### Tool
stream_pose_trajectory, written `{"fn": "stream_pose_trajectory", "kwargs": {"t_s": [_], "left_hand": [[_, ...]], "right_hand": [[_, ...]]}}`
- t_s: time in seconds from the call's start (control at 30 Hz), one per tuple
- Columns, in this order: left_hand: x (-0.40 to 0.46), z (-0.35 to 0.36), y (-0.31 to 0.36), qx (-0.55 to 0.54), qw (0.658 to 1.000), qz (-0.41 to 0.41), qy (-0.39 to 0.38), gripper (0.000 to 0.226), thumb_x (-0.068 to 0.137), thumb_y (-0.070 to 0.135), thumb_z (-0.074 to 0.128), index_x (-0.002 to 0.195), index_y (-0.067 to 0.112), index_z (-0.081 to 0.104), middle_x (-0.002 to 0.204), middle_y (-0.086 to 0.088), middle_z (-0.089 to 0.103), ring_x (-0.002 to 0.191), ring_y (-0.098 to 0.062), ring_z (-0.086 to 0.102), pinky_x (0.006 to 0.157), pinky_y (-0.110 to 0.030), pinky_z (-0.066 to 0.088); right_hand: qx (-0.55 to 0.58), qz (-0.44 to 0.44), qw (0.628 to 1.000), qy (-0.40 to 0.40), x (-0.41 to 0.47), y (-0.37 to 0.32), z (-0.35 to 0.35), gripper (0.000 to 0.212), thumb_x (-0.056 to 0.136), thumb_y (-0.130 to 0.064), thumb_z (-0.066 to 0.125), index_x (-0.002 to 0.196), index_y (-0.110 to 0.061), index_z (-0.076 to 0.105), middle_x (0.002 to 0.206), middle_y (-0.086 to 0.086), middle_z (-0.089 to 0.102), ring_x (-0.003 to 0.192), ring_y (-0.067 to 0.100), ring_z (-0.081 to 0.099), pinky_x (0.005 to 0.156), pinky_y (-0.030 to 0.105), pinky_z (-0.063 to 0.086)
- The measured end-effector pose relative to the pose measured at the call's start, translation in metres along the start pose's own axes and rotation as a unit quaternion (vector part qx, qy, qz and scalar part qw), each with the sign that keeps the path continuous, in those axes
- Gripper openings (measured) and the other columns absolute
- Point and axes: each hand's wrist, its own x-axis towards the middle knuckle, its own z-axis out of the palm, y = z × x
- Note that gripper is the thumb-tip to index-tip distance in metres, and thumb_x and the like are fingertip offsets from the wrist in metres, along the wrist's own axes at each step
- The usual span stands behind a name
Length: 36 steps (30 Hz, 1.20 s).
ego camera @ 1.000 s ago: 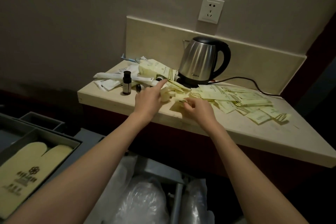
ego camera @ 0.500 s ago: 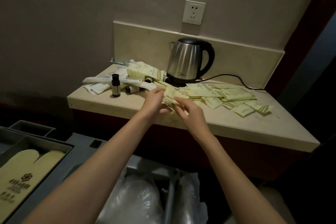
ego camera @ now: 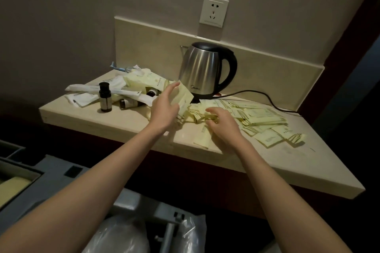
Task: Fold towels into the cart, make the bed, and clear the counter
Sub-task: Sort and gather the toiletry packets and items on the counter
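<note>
Several pale yellow packets [ego camera: 259, 117] lie scattered over the beige counter [ego camera: 115, 121], most of them right of a steel kettle [ego camera: 202, 70]. My left hand [ego camera: 164, 109] holds a small stack of yellow packets [ego camera: 184, 96] upright just in front of the kettle's base. My right hand [ego camera: 223, 125] rests on loose packets near the counter's front edge, fingers curled over them. One packet [ego camera: 202, 138] lies flat beside that hand.
A small dark bottle [ego camera: 105, 97] stands at the left, with another bottle [ego camera: 129, 103] lying on its side and white wrapped items [ego camera: 86, 96] behind. The kettle's cord [ego camera: 265, 96] runs right. A grey cart [ego camera: 51, 178] and clear plastic bags [ego camera: 123, 236] sit below.
My left hand has lifted a stack of yellow packets up in front of the kettle. My right hand has moved right and down onto the loose packets.
</note>
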Motion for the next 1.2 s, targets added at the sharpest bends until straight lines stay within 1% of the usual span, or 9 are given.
{"fn": "stream_pose_trajectory", "kwargs": {"t_s": [0.17, 0.33, 0.47, 0.6, 0.7, 0.8, 0.9, 1.03, 1.2], "left_hand": [[0.016, 0.000, -0.009, 0.121, 0.991, 0.038, 0.036, 0.048, 0.090, -0.001, 0.050, 0.130, 0.024, 0.055, 0.119, -0.001, 0.045, 0.099, -0.008, 0.045, 0.080, -0.013, 0.034], [0.018, -0.010, -0.015, 0.101, 0.993, 0.013, 0.060, 0.046, 0.092, 0.004, 0.050, 0.134, 0.022, 0.051, 0.129, -0.005, 0.046, 0.113, -0.016, 0.049, 0.090, -0.016, 0.033], [0.006, -0.010, -0.018, 0.092, 0.995, 0.004, 0.024, 0.045, 0.091, 0.002, 0.050, 0.134, 0.016, 0.052, 0.136, -0.005, 0.050, 0.117, -0.024, 0.053, 0.103, -0.031, 0.041], [-0.007, -0.003, -0.010, 0.035, 0.998, -0.045, -0.035, 0.038, 0.093, 0.004, 0.043, 0.127, 0.013, 0.057, 0.122, -0.001, 0.060, 0.078, -0.007, 0.059, 0.078, -0.025, 0.048], [-0.012, -0.001, 0.006, -0.094, 0.983, -0.152, -0.046, 0.029, 0.098, 0.033, 0.040, 0.098, 0.012, 0.061, 0.088, -0.002, 0.061, 0.075, -0.014, 0.056, 0.073, -0.029, 0.047], [-0.011, -0.006, 0.011, -0.207, 0.943, -0.250, -0.065, 0.056, 0.090, 0.051, 0.051, 0.119, 0.003, 0.058, 0.107, -0.011, 0.065, 0.098, -0.028, 0.064, 0.089, -0.046, 0.053], [-0.009, -0.009, 0.002, -0.121, 0.968, -0.215, -0.055, 0.054, 0.088, 0.012, 0.062, 0.138, 0.005, 0.043, 0.127, -0.011, 0.056, 0.108, -0.029, 0.060, 0.087, -0.041, 0.054], [-0.003, -0.024, -0.009, -0.015, 0.992, -0.123, 0.029, 0.053, 0.092, 0.006, 0.054, 0.142, 0.009, 0.038, 0.140, -0.007, 0.048, 0.120, -0.025, 0.053, 0.096, -0.038, 0.049], [0.003, -0.036, -0.013, 0.023, 0.999, -0.020, 0.030, 0.068, 0.091, -0.004, 0.045, 0.146, 0.029, 0.027, 0.142, -0.006, 0.043, 0.089, -0.019, 0.058, 0.072, -0.034, 0.052]], "right_hand": [[-0.153, -0.045, 0.986, -0.053, 0.027, -0.008, 0.013, 0.065, 0.081, -0.061, 0.058, 0.139, -0.036, 0.043, 0.148, -0.007, 0.035, 0.136, 0.018, 0.021, 0.107, 0.044, 0.020], [-0.164, -0.084, 0.983, 0.014, 0.027, -0.005, 0.014, 0.038, 0.089, -0.044, 0.057, 0.124, -0.028, 0.062, 0.130, -0.004, 0.048, 0.123, 0.021, 0.031, 0.098, 0.035, 0.028], [-0.035, -0.068, 0.993, 0.093, 0.013, -0.004, 0.008, 0.027, 0.093, -0.027, 0.057, 0.117, -0.018, 0.067, 0.116, 0.000, 0.056, 0.112, 0.017, 0.045, 0.082, 0.024, 0.037], [0.137, -0.070, 0.969, 0.194, -0.005, -0.032, 0.004, 0.027, 0.090, -0.020, 0.061, 0.115, -0.014, 0.068, 0.109, 0.001, 0.063, 0.104, 0.015, 0.055, 0.087, 0.026, 0.045], [0.202, -0.098, 0.964, 0.140, -0.024, -0.055, 0.014, 0.030, 0.087, -0.011, 0.064, 0.116, -0.014, 0.066, 0.116, 0.002, 0.065, 0.108, 0.014, 0.057, 0.097, 0.027, 0.045], [0.163, -0.117, 0.979, 0.040, -0.037, -0.059, 0.018, 0.035, 0.087, -0.016, 0.066, 0.121, -0.022, 0.064, 0.127, -0.005, 0.061, 0.118, 0.007, 0.050, 0.100, 0.015, 0.032], [0.132, -0.081, 0.987, -0.033, -0.036, -0.051, 0.010, 0.031, 0.090, -0.035, 0.060, 0.121, -0.029, 0.063, 0.129, -0.012, 0.059, 0.119, 0.000, 0.045, 0.100, 0.024, 0.032], [0.058, -0.026, 0.998, -0.014, -0.012, -0.048, 0.017, 0.032, 0.094, -0.033, 0.055, 0.122, -0.020, 0.062, 0.126, -0.004, 0.061, 0.116, 0.012, 0.054, 0.093, 0.029, 0.042], [-0.079, -0.047, 0.993, -0.068, 0.022, -0.056, 0.042, 0.051, 0.085, -0.049, 0.061, 0.124, -0.015, 0.057, 0.126, 0.003, 0.060, 0.115, 0.022, 0.053, 0.098, 0.038, 0.043]]}}
